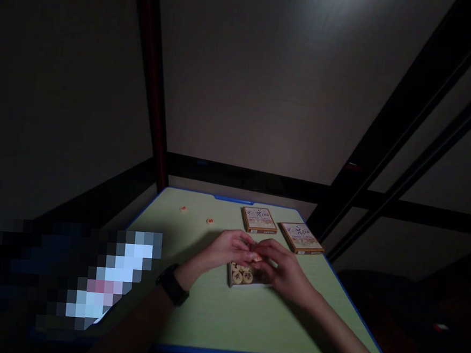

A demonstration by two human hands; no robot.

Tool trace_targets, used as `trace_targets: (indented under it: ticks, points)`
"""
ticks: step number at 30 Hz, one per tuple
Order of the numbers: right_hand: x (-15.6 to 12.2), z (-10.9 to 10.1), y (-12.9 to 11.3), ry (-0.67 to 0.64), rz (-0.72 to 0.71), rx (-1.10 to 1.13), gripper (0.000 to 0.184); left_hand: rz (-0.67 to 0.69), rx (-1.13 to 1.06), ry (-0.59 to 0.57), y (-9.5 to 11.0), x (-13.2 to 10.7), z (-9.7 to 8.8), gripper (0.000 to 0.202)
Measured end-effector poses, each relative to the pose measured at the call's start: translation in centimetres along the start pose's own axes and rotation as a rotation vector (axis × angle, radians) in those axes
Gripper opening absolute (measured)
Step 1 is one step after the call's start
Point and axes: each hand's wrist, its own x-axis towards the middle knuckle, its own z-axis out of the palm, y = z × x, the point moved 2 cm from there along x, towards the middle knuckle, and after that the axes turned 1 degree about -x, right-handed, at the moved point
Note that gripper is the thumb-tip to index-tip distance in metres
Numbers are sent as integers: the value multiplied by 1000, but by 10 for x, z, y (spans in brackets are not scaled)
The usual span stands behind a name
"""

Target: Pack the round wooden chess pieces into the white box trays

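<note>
My left hand (230,249) and my right hand (283,268) meet over a small open box (240,276) of round, pale game pieces with dark marks. The fingertips of both hands pinch together around a small pale piece (256,257) just above the box. My left wrist carries a dark watch (172,284). The box rests on a light green table (209,314) with a blue edge.
Two orange-rimmed flat boxes (259,219) (300,238) lie side by side at the far right of the table. Two loose round pieces (183,209) (210,221) lie at the far left. Dark beams and a pale wall stand behind. A blurred patch covers the lower left.
</note>
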Motion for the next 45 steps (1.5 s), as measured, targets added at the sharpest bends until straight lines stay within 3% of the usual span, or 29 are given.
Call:
trace_targets:
  ticks: [4, 12, 23, 28, 31, 34, 36, 38, 40, 41, 45]
  points:
    - [-10, -13, 13, -156, 136, 77, 20, 43, 9, 68, 0, 3, -3, 59]
    - [-14, -17, 25, -328, 211, 127, 18, 76, 101, 176, 1, 6, -8, 43]
    - [-10, -18, 22, -375, 229, 84, 33, 104, 137, 173, 4, 5, -7, 35]
    - [-8, -17, 20, -387, 211, 104, 27, 163, 170, 175, 3, 6, -7, 35]
    - [-9, -19, 19, -397, 210, 134, 31, 264, 287, 272, 12, 8, -20, 24]
    - [-11, -23, 20, -401, 206, 180, 34, 330, 535, 515, 30, 3, -52, 16]
    - [-12, -25, 23, -372, 204, 205, 35, 275, 800, 696, 44, -4, -79, 23]
    - [-14, -27, 28, -311, 207, 231, 34, 111, 1188, 790, 56, -9, -103, 31]
    - [-15, -26, 34, -235, 212, 244, 32, -132, 1544, 701, 62, -10, -119, 39]
    - [-16, -26, 38, -196, 211, 248, 33, -214, 1618, 667, 63, -9, -125, 40]
    - [-17, -25, 52, -40, 229, 296, 36, -405, 1679, 612, 62, -2, -136, 38]
